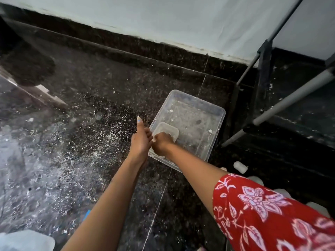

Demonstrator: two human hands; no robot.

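Note:
A clear plastic tub (215, 113) stands on the dark speckled floor, wet inside with a few small white bits. My left hand (140, 140) grips the tub's near left rim, thumb pointing up. My right hand (161, 144) reaches into the tub and holds a small clear plastic container (168, 128) against the tub's bottom. The fingers of both hands are partly hidden by each other and by the rim.
White powder or grit is scattered over the floor (87, 142) to the left. A metal rack frame (268, 73) stands at the right by the white wall (163, 17). White lumps (240, 167) lie near my right arm. A pale object (25, 240) sits at bottom left.

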